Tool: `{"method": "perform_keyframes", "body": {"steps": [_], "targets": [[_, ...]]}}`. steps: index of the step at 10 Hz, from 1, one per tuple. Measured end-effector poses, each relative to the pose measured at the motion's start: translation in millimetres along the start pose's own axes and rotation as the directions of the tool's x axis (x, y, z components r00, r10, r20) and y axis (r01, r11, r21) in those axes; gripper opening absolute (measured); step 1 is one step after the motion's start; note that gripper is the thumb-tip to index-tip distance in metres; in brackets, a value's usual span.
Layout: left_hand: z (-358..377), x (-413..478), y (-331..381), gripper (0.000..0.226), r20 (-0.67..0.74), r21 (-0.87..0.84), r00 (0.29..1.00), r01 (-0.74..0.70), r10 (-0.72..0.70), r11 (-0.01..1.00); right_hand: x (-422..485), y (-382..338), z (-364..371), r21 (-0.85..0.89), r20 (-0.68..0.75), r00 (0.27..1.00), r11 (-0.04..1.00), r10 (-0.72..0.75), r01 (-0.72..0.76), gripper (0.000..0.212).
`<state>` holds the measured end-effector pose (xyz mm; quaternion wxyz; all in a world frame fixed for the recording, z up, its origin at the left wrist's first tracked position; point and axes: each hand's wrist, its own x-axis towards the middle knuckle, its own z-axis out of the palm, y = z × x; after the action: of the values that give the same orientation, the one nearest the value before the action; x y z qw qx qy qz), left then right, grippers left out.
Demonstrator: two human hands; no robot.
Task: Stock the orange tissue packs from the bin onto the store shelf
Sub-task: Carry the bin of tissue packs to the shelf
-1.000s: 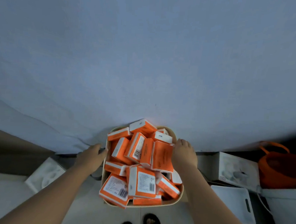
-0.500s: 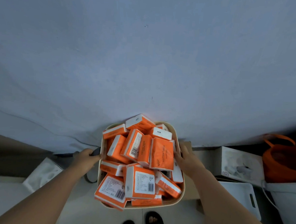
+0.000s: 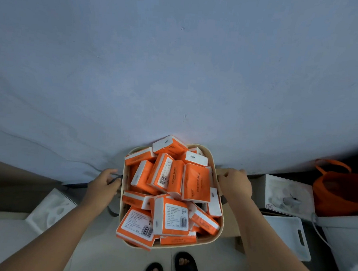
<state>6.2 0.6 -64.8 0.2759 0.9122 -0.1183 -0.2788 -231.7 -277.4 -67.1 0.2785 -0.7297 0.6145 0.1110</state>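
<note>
A cream bin (image 3: 221, 224) hangs in front of me, heaped with several orange and white tissue packs (image 3: 196, 183). My left hand (image 3: 103, 186) grips the bin's left side at a dark handle loop. On the right edge of the bin my right hand (image 3: 235, 185) is closed. Both arms reach in from the bottom corners. No store shelf is in view.
A pale blue-grey sheet or wall (image 3: 177, 73) fills the upper view right behind the bin. At right stand a white box (image 3: 287, 195), an orange bag (image 3: 341, 189) and a white cutting board (image 3: 287, 236). A foam insert (image 3: 49, 209) lies at left. My sandalled feet (image 3: 173, 267) are below.
My right hand slid off the top of the packs to the bin's right edge. The bin now sits slightly higher and nearer in view, held on both sides.
</note>
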Motion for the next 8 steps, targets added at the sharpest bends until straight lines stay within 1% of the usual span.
{"method": "perform_keyframes", "body": {"steps": [1,2,3,4,5,6,7,8], "targets": [[1,-9,-6,0.021,0.025,-0.001,1.0,-0.019,0.019,1.0,-4,6,-2,0.111,0.012,0.998,0.992,0.059,-0.06,0.021],[2,-5,-1,0.019,0.099,-0.168,0.989,0.123,-0.108,0.978,-15,7,11,0.254,-0.066,0.994,0.962,-0.085,0.1,0.022],[6,11,12,0.021,0.114,-0.131,0.937,0.343,-0.329,0.93,-34,-9,19,0.244,-0.099,0.954,0.922,-0.283,0.299,0.021],[11,10,22,0.029,0.062,0.113,0.925,0.367,-0.376,0.923,-49,-27,21,0.206,-0.065,0.953,0.931,-0.295,0.302,0.043],[13,6,20,0.026,0.071,0.028,0.946,0.315,-0.316,0.949,-56,-36,25,0.388,-0.115,0.993,0.921,0.019,0.027,0.058],[-3,-12,4,0.019,0.151,-0.281,0.985,0.128,-0.087,0.951,-40,-25,36,0.678,0.065,0.941,0.677,0.332,-0.286,0.048],[1,-10,-2,0.031,0.114,-0.342,0.966,0.257,-0.231,0.904,-44,-22,18,0.797,0.217,0.914,0.479,0.343,-0.368,0.016],[3,-9,5,0.039,0.19,-0.28,0.95,0.295,-0.248,0.914,-46,-31,13,0.763,0.135,0.952,0.584,0.275,-0.277,0.024]]}}
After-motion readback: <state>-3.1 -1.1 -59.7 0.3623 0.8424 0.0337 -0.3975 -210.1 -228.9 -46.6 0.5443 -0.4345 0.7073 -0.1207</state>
